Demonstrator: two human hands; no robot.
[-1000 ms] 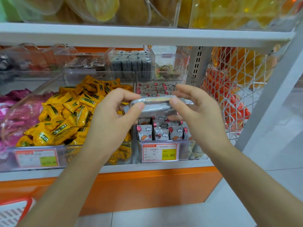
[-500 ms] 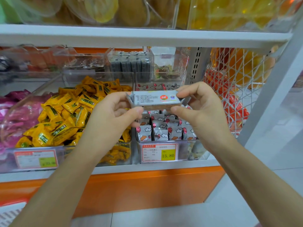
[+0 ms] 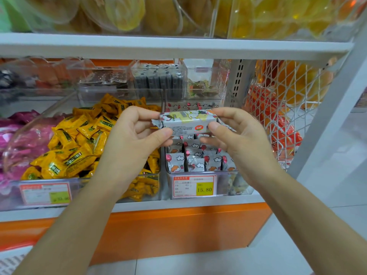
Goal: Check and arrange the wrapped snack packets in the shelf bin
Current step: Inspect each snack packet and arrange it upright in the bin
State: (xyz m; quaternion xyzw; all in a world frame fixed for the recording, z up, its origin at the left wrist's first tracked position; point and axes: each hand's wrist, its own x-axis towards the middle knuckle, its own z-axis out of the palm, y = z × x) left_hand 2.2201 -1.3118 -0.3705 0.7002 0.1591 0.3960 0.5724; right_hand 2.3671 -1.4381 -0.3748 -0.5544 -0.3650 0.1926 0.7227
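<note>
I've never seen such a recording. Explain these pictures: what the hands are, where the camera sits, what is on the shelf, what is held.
There is no machine here: a person works with two bare hands. Every picture comes from one camera worn on the person's head, looking forward and down, so the arms reach in from below. The left hand and right hand each pinch one end of a wrapped packet, holding it level above a clear bin where matching packets stand in rows. The bin sits on a white shelf and carries a price tag reading 15.80. The bin to its left holds a heap of yellow packets; pink packets lie further left.
</note>
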